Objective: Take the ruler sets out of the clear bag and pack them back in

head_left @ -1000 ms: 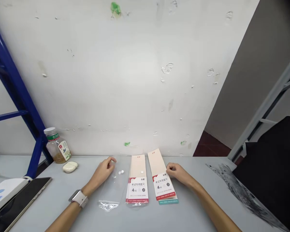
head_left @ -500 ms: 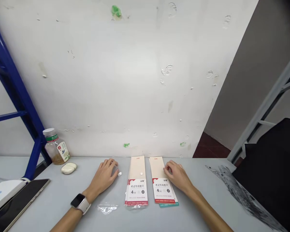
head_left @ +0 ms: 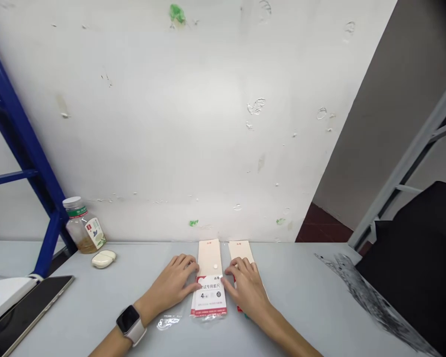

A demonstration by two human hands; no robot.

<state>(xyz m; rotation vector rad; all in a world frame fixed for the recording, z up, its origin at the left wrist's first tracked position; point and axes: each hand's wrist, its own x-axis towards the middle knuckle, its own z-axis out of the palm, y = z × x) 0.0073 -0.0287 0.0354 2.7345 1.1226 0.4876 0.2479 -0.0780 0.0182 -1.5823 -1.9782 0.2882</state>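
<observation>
Two hands sit either side of the ruler packet (head_left: pixel 209 295), which lies flat on the grey table (head_left: pixel 305 297). Long axis runs straight away from the person toward the wall, tilted only slightly. Beige end points at the wall, red-and-white label end points back at the person.

Left hand (head_left: pixel 169 286) is just left of the packet, fingers loosely spread, thumb tip at its left edge. Right hand (head_left: pixel 245 290) is just right of it, fingers slightly spread, fingertips at its right edge. Hands are not pressed together, and no clear pinch shows. Can't tell if either one is gripping the packet.

Second ruler packet (head_left: pixel 241 252) lies right of the first, mostly under the right hand, only its beige end showing. Small white disc (head_left: pixel 215 266) sits on the first packet's beige part. Crumpled clear plastic bag (head_left: pixel 168 323) lies just left of the packet's near end, below the left hand. Watch (head_left: pixel 129 322) is on the left wrist. Well left of the packet: glass jar (head_left: pixel 83 230), pale oval case (head_left: pixel 103 259), tablet computer (head_left: pixel 29 307).
</observation>
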